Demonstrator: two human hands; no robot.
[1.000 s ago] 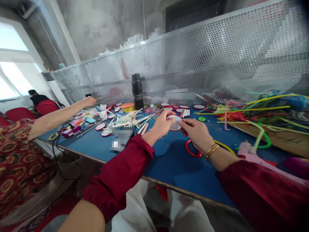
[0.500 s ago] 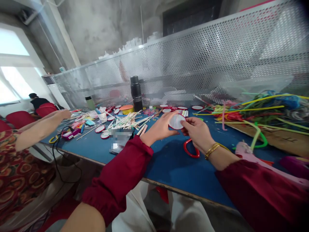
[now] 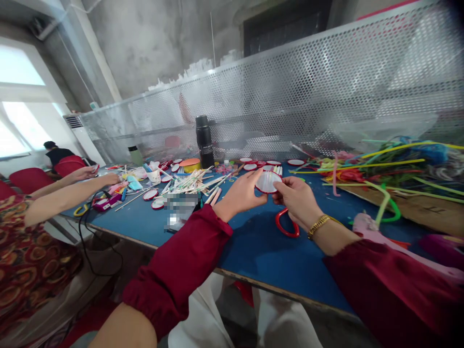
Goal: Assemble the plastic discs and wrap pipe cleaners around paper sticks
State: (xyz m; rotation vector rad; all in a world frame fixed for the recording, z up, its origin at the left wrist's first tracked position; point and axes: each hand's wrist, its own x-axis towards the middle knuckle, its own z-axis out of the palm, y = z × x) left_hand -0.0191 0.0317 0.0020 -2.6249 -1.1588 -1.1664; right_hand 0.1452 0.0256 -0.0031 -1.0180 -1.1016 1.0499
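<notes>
Clearly held: a disc [image 3: 267, 182].
Right grip [image 3: 299, 195] clamps its red rim; left grip [image 3: 242, 192] curves beside it, contact unclear. The bottle's [image 3: 204, 135] pale print [image 3: 207, 149] is unreadable.

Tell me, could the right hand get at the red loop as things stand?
Probably yes: the red loop lies close by the right hand, with nothing visible between them, though that hand is holding a white disc.

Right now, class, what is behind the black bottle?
The perforated metal screen rises behind the black bottle; whatever lies directly behind its body is covered and cannot be seen.
</notes>
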